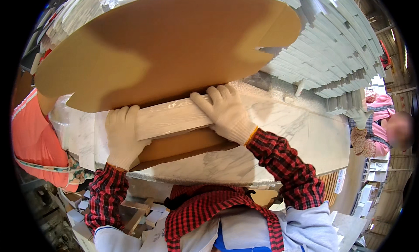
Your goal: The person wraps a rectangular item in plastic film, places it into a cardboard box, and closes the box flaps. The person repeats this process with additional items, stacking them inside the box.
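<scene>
A long white bundle [172, 116] in clear plastic film lies lengthwise across an open brown cardboard box. My left hand [123, 136], in a white knit glove, grips its left end, with the fingers over the far side and the thumb near the front edge. Closer to the other end, my gloved right hand [229, 114] is wrapped over the top and far edge. Behind the bundle rises the large cardboard lid [179, 47], tilted up. The box's inner front side [183, 147] shows below the bundle. Both palms are hidden.
The box rests on a marble-patterned worktop [297, 134]. Tall stacks of pale strips [327, 47] stand at the far right. A person in orange clothing [39, 138] is close on the left; another person's gloved hand [361, 117] is at the right. Below the worktop lie wooden pieces [136, 215].
</scene>
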Tool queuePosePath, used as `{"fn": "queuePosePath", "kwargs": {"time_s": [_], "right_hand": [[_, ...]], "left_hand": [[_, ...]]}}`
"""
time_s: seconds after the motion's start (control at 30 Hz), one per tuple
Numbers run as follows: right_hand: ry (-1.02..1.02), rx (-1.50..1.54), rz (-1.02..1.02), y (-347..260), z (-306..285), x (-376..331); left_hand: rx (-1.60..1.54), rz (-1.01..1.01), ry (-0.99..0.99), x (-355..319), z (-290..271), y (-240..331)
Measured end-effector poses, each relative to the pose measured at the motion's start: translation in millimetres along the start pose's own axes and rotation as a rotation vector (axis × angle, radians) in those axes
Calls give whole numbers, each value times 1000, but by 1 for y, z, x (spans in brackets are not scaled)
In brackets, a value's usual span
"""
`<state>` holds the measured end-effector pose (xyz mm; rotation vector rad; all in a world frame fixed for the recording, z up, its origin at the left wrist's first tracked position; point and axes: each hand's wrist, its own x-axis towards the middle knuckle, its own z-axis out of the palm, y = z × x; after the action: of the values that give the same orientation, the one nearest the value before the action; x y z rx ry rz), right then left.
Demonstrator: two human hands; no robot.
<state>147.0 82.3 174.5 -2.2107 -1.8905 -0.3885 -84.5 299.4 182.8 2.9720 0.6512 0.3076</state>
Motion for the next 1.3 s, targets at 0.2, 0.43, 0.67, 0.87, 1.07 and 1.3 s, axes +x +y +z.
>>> {"fn": "queuePosePath", "kwargs": {"time_s": [0.2, 0.43, 0.67, 0.87, 1.07, 1.3], "right_hand": [[44, 36, 43, 3, 21, -17], [235, 232, 1, 42, -4, -19], [320, 339, 142, 66, -3, -26], [394, 469, 185, 85, 12, -52], [697, 526, 349, 88, -31, -118], [641, 636, 479, 92, -106, -340]], "left_hand": [[-64, -43, 101, -16, 35, 15], [-106, 150, 227, 4, 38, 27], [-434, 127, 46, 31, 26, 38], [-409, 111, -21, 37, 14, 73], [-153, 45, -107, 18, 16, 115], [-34, 47, 80, 21, -17, 223]]}}
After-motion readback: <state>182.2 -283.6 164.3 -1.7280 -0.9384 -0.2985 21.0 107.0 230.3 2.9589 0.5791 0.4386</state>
